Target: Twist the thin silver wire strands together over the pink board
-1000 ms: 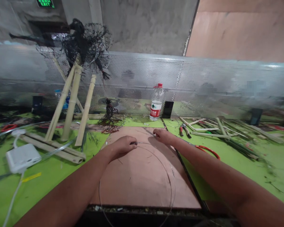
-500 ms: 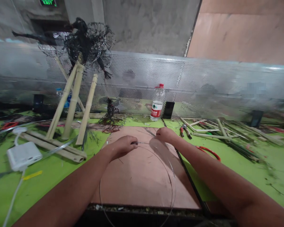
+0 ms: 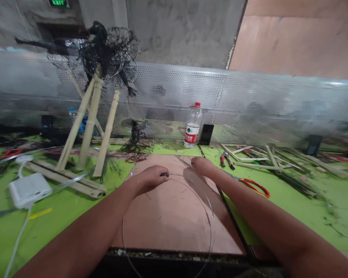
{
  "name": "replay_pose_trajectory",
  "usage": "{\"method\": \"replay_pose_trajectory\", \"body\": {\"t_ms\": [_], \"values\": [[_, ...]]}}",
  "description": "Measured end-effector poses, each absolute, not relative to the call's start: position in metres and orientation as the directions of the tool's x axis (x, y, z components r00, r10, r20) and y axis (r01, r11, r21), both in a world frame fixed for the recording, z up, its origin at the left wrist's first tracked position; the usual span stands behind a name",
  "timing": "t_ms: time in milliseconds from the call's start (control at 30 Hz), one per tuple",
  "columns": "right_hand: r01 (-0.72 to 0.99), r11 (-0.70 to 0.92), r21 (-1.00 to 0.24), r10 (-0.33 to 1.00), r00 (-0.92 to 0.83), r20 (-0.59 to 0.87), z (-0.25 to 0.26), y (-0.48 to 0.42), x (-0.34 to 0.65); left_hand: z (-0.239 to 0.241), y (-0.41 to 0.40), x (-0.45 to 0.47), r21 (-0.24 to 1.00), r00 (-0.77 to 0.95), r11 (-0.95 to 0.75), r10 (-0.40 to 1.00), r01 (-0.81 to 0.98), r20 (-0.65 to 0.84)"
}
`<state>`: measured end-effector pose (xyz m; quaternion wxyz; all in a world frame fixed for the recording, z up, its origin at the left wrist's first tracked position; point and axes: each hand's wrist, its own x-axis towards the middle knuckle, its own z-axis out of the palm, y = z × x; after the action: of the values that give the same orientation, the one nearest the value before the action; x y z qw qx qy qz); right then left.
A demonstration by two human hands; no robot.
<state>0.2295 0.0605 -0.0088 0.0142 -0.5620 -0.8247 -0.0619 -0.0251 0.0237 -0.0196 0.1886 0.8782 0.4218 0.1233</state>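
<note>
A large loop of thin wire (image 3: pixel 210 231) runs over the pinkish wooden board (image 3: pixel 168 216) and hangs past its near edge. My left hand (image 3: pixel 153 177) is closed on this wire at the loop's far side, with a small dark bit showing at the fingertips. To the right, my right hand (image 3: pixel 203 166) is curled low over the board, its fingers closed. Thin greyish strands (image 3: pixel 183 160), apparently wire, meet its fingertips; the grip itself is mostly hidden. Just beyond my right wrist lie red-handled scissors (image 3: pixel 255 187), partly covered by the forearm.
Bamboo poles (image 3: pixel 88 123) stand at left, topped by a black netted tangle (image 3: pixel 107 50). A water bottle (image 3: pixel 192 127) and a phone (image 3: pixel 207 134) stand before the perforated metal screen (image 3: pixel 168 85). Pliers (image 3: pixel 227 160) and bamboo strips (image 3: pixel 252 159) lie right; a white adapter (image 3: pixel 30 190) lies left.
My right hand and forearm have shifted slightly, so more of the scissors shows. The left hand and the wire loop look nearly the same.
</note>
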Motion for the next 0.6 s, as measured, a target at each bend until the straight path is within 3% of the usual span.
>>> {"method": "replay_pose_trajectory", "body": {"t_ms": [600], "values": [[0.872,0.261,-0.415,0.963,-0.265,0.050,-0.001,0.062,0.262,-0.024,0.027,-0.027,0.427,0.638,-0.604,0.766,0.673,0.078]]}}
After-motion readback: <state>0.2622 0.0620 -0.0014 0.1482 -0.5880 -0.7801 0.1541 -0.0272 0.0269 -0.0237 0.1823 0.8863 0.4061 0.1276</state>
